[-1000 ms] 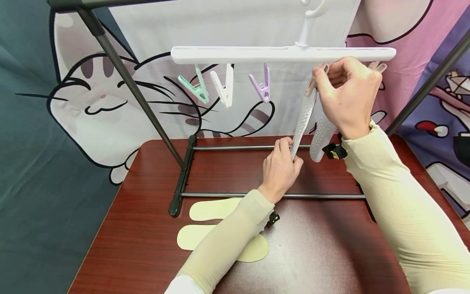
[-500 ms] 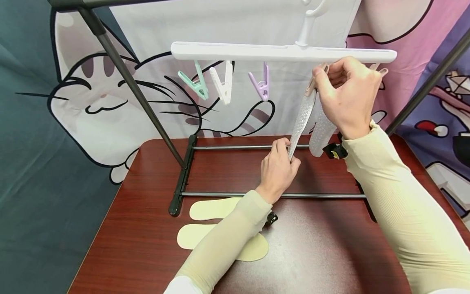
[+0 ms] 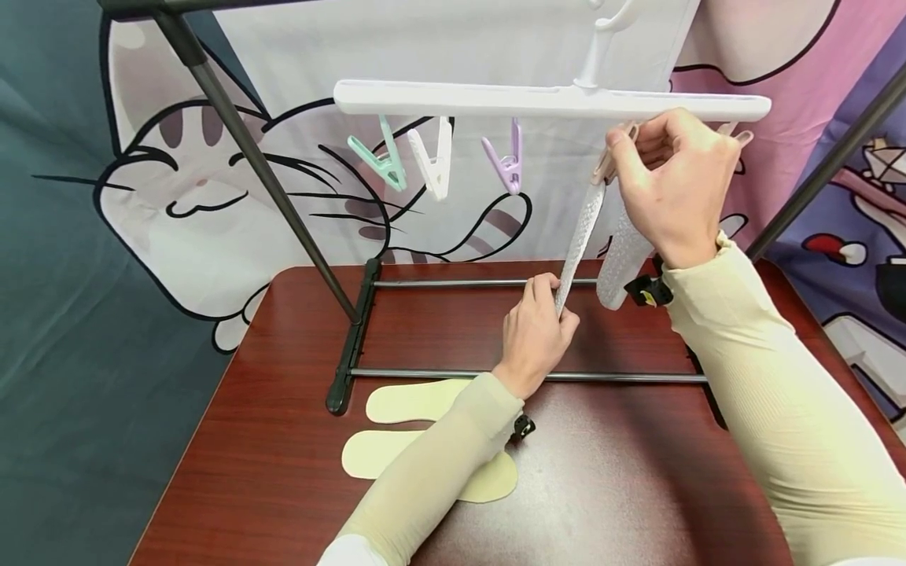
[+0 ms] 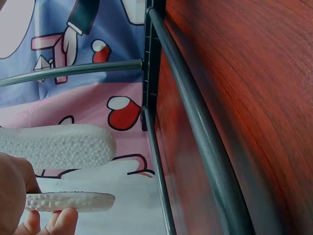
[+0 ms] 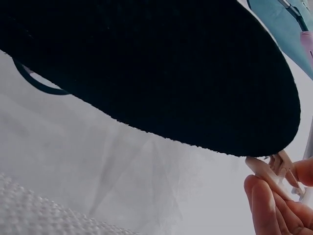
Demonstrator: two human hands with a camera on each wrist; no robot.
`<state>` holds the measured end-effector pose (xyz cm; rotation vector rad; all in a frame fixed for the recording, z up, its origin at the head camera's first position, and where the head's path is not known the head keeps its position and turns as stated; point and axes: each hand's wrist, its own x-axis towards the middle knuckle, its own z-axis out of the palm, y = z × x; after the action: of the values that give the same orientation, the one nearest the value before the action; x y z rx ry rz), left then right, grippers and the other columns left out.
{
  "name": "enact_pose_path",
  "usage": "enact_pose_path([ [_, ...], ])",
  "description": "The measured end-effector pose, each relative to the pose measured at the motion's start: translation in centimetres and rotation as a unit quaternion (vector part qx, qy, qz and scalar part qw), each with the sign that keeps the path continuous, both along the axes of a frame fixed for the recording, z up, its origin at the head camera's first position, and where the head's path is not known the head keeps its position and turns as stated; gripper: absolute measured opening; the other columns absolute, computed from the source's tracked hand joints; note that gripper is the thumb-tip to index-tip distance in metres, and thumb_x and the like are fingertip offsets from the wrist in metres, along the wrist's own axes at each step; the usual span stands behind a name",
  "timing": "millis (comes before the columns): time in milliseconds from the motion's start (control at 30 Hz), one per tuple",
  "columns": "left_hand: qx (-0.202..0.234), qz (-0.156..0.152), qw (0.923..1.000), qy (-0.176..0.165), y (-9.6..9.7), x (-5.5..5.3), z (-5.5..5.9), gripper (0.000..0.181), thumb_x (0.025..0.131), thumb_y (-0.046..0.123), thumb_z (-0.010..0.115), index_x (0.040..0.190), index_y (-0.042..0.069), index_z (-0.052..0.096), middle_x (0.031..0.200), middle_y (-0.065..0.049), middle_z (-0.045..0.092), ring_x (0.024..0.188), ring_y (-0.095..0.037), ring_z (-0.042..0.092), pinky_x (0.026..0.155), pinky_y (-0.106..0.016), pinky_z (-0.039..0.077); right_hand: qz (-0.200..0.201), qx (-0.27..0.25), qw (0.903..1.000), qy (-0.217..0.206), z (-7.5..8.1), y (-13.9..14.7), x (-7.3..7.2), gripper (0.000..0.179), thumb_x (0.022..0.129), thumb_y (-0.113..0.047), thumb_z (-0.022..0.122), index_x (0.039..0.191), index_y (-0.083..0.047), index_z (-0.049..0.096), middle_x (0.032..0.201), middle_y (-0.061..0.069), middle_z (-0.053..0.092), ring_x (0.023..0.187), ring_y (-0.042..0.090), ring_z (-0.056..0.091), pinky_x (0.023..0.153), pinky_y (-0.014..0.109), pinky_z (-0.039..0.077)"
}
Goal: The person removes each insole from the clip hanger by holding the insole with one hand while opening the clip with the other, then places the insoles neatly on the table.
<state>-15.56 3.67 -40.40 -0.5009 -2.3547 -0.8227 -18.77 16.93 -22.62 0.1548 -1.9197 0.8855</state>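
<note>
Head view: near 4 o'clock from centre, my left hand (image 3: 535,334) pinches the lower end of a bumpy white insole (image 3: 580,236), its fingers and thumb closed on the sides. The insole slants up, nearly edge-on, toward 2 o'clock. There, my right hand (image 3: 675,185) pinches a beige clip (image 3: 603,167) at the insole's upper end, just beneath a white hanger (image 3: 460,98). Right wrist view: the same clip, at 4 o'clock, meets the rim of a dark insole face; I cannot tell whether its jaws bite.

At 3 o'clock in the head view hangs a second white insole (image 3: 620,263), its top hidden by my right hand. Left wrist view: the 2 insoles lie apart, the pinched insole between 7 and 8 o'clock, the other at 8.

Below the hanger are 3 more clips: a mint clip (image 3: 385,165) at 11 o'clock, a white clip (image 3: 435,165) at 12 and a purple clip (image 3: 508,167) at 1. Between 6 and 7 o'clock, 2 pale yellow insoles (image 3: 406,402) lie on the reddish-brown table (image 3: 248,472), partly covered by my left sleeve (image 3: 439,464).
</note>
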Motion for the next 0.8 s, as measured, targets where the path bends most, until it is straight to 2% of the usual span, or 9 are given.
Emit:
enact_pose_path([
  [167,0.002,-0.002,1.0000,0.002,0.0,0.2,-0.3,0.040,0.075,0.009,0.068,0.112,0.009,0.053,0.091,-0.001,0.058,0.061,-0.021,0.061,0.051,-0.035,0.049,-0.008,-0.002,0.9998,-0.016,0.0,0.1,-0.1,0.016,0.085,-0.027,0.072,0.075,-0.016,0.068,0.075,0.008,0.073,0.060,-0.021,0.049,0.066,0.009,0.038],
  [300,-0.006,0.001,1.0000,0.003,-0.1,0.4,-0.5,0.040,0.074,0.010,0.069,0.111,0.008,0.054,0.090,-0.001,0.059,0.061,-0.022,0.062,0.050,-0.035,0.048,-0.019,-0.006,0.9994,-0.028,0.1,0.2,-0.2,0.026,0.084,-0.029,0.072,0.077,-0.004,0.071,0.076,0.012,0.074,0.059,-0.020,0.048,0.072,0.012,0.037],
  [500,-0.009,0.007,0.9999,-0.008,-0.5,0.8,-0.5,0.039,0.075,0.012,0.069,0.111,0.010,0.054,0.089,0.000,0.058,0.060,-0.022,0.062,0.050,-0.035,0.047,-0.018,0.002,0.9995,-0.027,0.1,0.3,-0.1,0.022,0.085,-0.027,0.072,0.077,-0.008,0.071,0.076,0.008,0.073,0.059,-0.021,0.048,0.064,0.008,0.036],
  [567,-0.011,0.006,0.9998,-0.013,-0.7,1.0,-0.6,0.039,0.075,0.012,0.069,0.111,0.010,0.054,0.090,0.000,0.058,0.060,-0.021,0.061,0.049,-0.034,0.046,-0.020,0.000,0.9993,-0.032,0.1,0.4,-0.1,0.025,0.085,-0.028,0.072,0.078,-0.004,0.072,0.076,0.009,0.073,0.058,-0.021,0.048,0.065,0.007,0.036],
  [800,0.004,-0.034,0.9990,-0.030,-1.8,1.3,-0.6,0.037,0.077,0.010,0.067,0.111,0.008,0.054,0.089,0.000,0.056,0.058,-0.017,0.054,0.051,-0.034,0.046,-0.011,-0.001,0.9993,-0.037,0.0,0.6,-0.1,0.022,0.085,-0.028,0.073,0.081,-0.006,0.073,0.077,0.009,0.074,0.059,-0.022,0.049,0.063,0.007,0.036],
])
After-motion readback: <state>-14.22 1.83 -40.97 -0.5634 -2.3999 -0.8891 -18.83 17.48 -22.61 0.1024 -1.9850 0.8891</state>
